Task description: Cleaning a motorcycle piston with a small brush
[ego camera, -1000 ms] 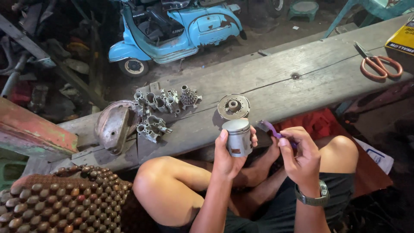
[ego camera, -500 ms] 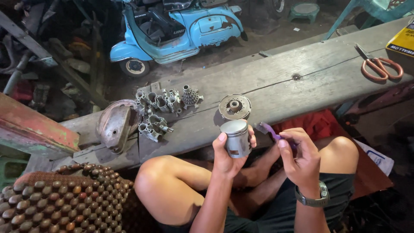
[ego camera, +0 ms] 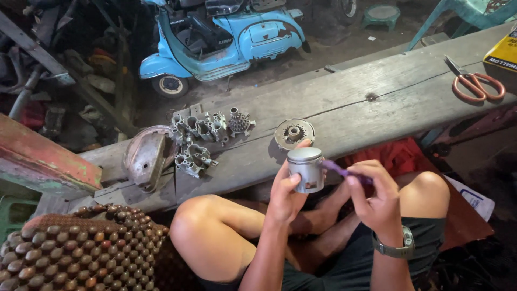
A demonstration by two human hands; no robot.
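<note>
left hand [ego camera: 284, 193] gripping a metal piston [ego camera: 305, 170] upright, just off the bench's [ego camera: 377, 116] near edge | right hand [ego camera: 377, 196] pinching a purple brush [ego camera: 340, 171], tip touching the piston | round gear plate [ego camera: 294, 133] on the bench right behind

The piston [ego camera: 305, 170] is plain silver-grey metal. The tool [ego camera: 344, 172] touching it is purple. Behind it, the plank [ego camera: 377, 108] is weathered grey. Scissors [ego camera: 474, 83] on the plank have orange handles. Beyond the plank, the scooter [ego camera: 231, 37] is pale blue. The cloth [ego camera: 398, 156] under the plank is red.
</note>
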